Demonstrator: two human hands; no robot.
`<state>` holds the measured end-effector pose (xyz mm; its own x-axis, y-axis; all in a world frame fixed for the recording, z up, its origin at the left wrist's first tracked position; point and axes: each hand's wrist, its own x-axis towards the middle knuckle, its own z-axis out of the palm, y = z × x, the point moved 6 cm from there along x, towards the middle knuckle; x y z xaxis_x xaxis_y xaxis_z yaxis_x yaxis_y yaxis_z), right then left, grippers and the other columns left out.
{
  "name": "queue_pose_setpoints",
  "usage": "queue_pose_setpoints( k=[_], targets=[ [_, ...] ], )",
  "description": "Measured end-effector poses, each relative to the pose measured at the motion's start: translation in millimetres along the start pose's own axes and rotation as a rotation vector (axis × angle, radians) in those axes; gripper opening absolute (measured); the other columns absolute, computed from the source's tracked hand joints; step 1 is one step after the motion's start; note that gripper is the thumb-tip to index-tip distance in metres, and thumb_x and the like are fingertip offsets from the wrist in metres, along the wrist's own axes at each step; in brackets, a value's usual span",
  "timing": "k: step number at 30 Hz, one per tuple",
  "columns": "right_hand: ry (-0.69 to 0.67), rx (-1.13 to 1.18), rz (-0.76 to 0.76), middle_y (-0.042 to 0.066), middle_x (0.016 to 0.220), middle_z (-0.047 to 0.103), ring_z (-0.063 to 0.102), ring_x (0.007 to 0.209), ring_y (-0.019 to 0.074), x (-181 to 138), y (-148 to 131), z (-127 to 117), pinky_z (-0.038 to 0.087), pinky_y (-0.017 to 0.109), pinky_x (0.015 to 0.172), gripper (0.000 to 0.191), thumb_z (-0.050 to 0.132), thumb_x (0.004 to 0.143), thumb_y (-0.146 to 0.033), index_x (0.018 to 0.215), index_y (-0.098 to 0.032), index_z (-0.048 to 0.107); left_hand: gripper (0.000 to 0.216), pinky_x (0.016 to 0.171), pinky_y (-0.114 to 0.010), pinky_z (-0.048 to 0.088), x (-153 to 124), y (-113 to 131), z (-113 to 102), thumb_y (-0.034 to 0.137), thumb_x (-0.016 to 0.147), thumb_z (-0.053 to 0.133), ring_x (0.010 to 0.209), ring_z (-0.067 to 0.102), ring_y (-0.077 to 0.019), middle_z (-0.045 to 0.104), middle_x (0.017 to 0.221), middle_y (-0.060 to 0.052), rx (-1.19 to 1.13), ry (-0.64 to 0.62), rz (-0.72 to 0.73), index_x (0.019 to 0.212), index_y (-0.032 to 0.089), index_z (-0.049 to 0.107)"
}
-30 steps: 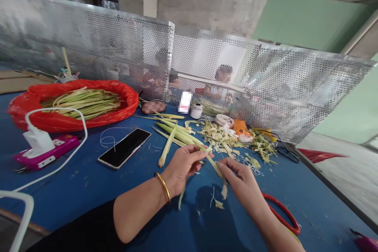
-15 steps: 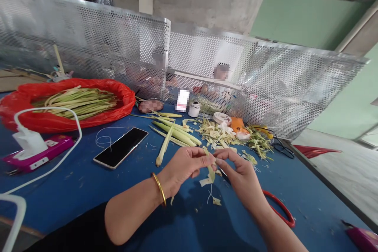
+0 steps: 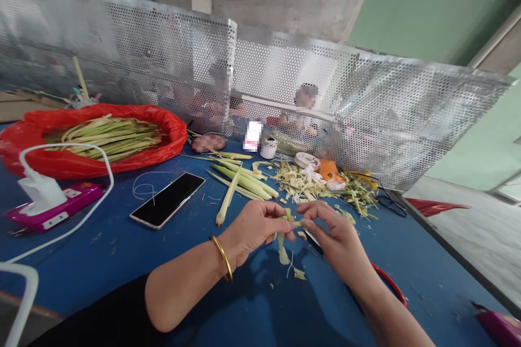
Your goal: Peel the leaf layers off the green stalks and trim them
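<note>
My left hand [image 3: 256,230], with a gold bangle at the wrist, pinches a pale green leaf strip [image 3: 282,249] whose wide end hangs down. Opposite it, my right hand [image 3: 336,236] is closed in a pinch on the narrow end of the strip, drawn sideways between the hands. Under my right wrist lies a tool with a red loop handle [image 3: 393,284], probably scissors; its dark blade partly shows and the rest is covered. A small leaf scrap [image 3: 299,274] and a bit of white thread rest on the blue table below the hands.
Thick green stalks [image 3: 248,179] and a heap of leaf scraps [image 3: 299,184] lie beyond my hands. To the left are a black phone [image 3: 169,200], a purple power strip [image 3: 65,209] with a white cable, and a red bag [image 3: 171,152] of stalks. A perforated metal screen [image 3: 277,65] stands behind.
My right hand has shifted slightly right, away from the left, opening a small gap that the strip spans. The strip's wide end now hangs lower beneath my left hand.
</note>
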<state>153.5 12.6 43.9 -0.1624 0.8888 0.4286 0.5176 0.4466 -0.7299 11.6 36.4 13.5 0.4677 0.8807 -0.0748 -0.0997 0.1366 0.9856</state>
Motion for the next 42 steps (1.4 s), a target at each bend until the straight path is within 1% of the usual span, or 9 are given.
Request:
queue_pose_setpoints(
  k=[4,10,16,20,26,31,35,37,42],
  targets=[
    [-0.012,-0.006,0.05,0.006,0.091,0.067,0.06,0.092,0.0229,1.5,4.7,-1.1,0.043,0.034,0.083,0.022,0.056,0.086,-0.035,0.069,-0.021,0.061,0.017,0.044,-0.023,0.017,-1.7,1.2,-0.1,0.026,0.067,0.07,0.041,0.028,-0.0037,0.068,0.063,-0.003,-0.011,-0.005,-0.017,0.064,0.016,0.058],
    [-0.016,0.159,0.254,0.003,0.07,0.064,0.056,0.071,0.0187,-1.9,14.0,13.8,0.042,0.03,0.068,0.038,0.055,0.084,-0.051,0.07,-0.018,0.066,0.033,0.042,-0.022,0.018,-4.0,-0.6,6.2,0.046,0.075,0.063,0.038,0.032,-0.0037,0.07,0.069,-0.008,-0.014,-0.079,-0.061,0.071,0.014,0.066],
    [-0.024,0.659,0.46,0.0,0.064,0.06,0.051,0.052,0.0115,-12.5,17.1,34.8,0.042,0.027,0.056,0.03,0.07,0.076,-0.044,0.072,-0.016,0.064,0.021,0.041,-0.021,0.025,-5.4,-8.2,8.6,0.035,0.073,0.064,0.036,0.038,-0.0047,0.07,0.062,-0.006,0.082,-0.031,-0.109,0.065,0.015,0.063],
    [-0.02,0.755,0.494,-0.001,0.06,0.057,0.05,0.047,0.0106,-14.8,17.9,37.2,0.04,0.026,0.048,0.028,0.074,0.072,-0.04,0.068,-0.016,0.061,0.019,0.04,-0.021,0.027,-6.9,-10.7,12.1,0.031,0.071,0.063,0.036,0.04,-0.0049,0.071,0.064,-0.006,0.116,-0.065,-0.138,0.061,0.015,0.061],
    [0.132,0.667,0.481,-0.001,0.063,0.057,0.047,0.053,0.011,-16.9,24.5,31.5,0.036,0.024,0.047,0.029,0.076,0.068,-0.042,0.066,-0.017,0.061,0.021,0.04,-0.021,0.025,-8.5,-10.4,16.2,0.03,0.07,0.065,0.036,0.039,-0.0046,0.071,0.065,-0.006,0.134,-0.135,-0.186,0.056,0.016,0.058],
    [0.126,0.485,0.42,-0.001,0.064,0.055,0.048,0.056,0.0134,-14.4,25.7,30.1,0.04,0.027,0.052,0.027,0.068,0.076,-0.043,0.069,-0.018,0.06,0.024,0.041,-0.021,0.024,-8.3,-14.1,16.7,0.035,0.068,0.069,0.037,0.04,-0.0044,0.072,0.065,-0.005,0.117,-0.158,-0.204,0.058,0.015,0.061],
    [0.267,0.104,0.204,0.004,0.084,0.064,0.057,0.083,0.02,-9.4,14.7,6.8,0.043,0.031,0.076,0.02,0.06,0.083,-0.038,0.08,-0.019,0.065,0.031,0.042,-0.021,0.024,-3.2,-15.6,9.4,0.045,0.072,0.068,0.043,0.049,-0.006,0.072,0.077,-0.008,-0.033,-0.051,-0.167,0.068,0.014,0.063],
    [0.34,-0.039,0.098,0.004,0.085,0.064,0.056,0.085,0.0194,-10.0,4.8,-2.4,0.041,0.03,0.079,0.02,0.057,0.086,-0.037,0.078,-0.02,0.064,0.031,0.043,-0.021,0.025,-0.4,-13.7,4.2,0.045,0.072,0.069,0.047,0.052,-0.0064,0.071,0.08,-0.007,-0.118,0.02,-0.125,0.073,0.014,0.064],
    [0.15,0.045,0.189,0.001,0.068,0.059,0.052,0.068,0.0168,-11.9,4.7,14.8,0.04,0.028,0.064,0.028,0.059,0.084,-0.043,0.071,-0.019,0.064,0.031,0.044,-0.02,0.026,1.4,-6.0,-6.1,0.029,0.057,0.083,0.049,0.049,-0.0059,0.058,0.064,0.003,-0.173,0.168,-0.011,0.074,0.015,0.061]
  ],
)
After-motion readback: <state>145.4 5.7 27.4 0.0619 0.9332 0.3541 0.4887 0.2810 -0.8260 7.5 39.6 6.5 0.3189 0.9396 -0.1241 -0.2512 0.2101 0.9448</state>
